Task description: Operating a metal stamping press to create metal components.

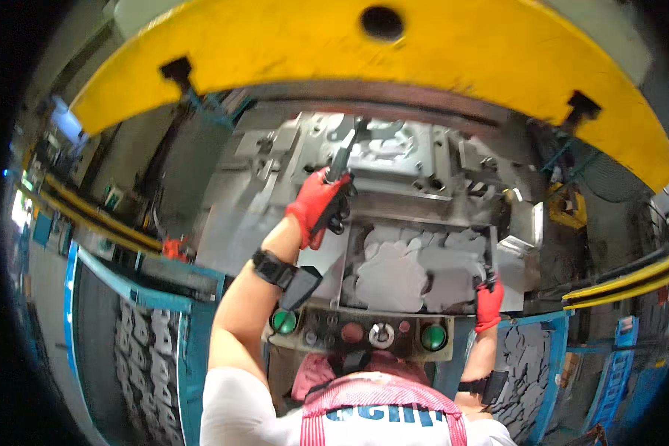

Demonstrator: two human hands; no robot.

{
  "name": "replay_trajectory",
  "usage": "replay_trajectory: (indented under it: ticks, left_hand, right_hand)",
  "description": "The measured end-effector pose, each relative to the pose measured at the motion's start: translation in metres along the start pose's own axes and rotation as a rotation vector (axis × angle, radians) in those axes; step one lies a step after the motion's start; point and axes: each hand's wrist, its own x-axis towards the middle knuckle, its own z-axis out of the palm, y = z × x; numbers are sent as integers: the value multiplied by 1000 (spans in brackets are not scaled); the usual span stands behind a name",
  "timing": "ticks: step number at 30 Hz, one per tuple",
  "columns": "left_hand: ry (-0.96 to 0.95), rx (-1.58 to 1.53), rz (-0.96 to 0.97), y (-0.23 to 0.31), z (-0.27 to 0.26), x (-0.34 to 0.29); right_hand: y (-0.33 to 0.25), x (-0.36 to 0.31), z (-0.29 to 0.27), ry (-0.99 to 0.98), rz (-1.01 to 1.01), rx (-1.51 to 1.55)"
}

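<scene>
My left hand (320,204), in a red glove with dark fingers, is closed around a dark-handled tool (340,160) with a slim, pale front end. The tool reaches over the near-left part of a metal press die (442,167), beside a bright shaped area on its top. My right hand (489,303), gloved alike, is closed at the right edge of a shallow tray (343,279); what its fingers hold is too small to make out. Flat grey metal blanks (390,275) with wavy outlines lie overlapping in the tray.
A yellow press beam (461,48) arches across the far side. Near me sits a control panel (331,327) with green buttons at both ends. Blue bins with metal pieces stand at left (186,357) and right (554,357). Yellow-black guard rails (624,279) flank the machine.
</scene>
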Motion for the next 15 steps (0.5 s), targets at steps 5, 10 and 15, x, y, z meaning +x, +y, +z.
replay_trajectory:
  ticks: [5, 10, 15]
  left_hand:
    - [208, 83, -58, -7, -52, -117]
    - [449, 202, -153, -131, -128, -191]
    - [517, 453, -53, -223, -149, -179]
  right_hand:
    - [-14, 4, -30, 236, 93, 170]
    - [-52, -5, -11, 182, -1, 205]
    - [-53, 8, 2, 151, -16, 142]
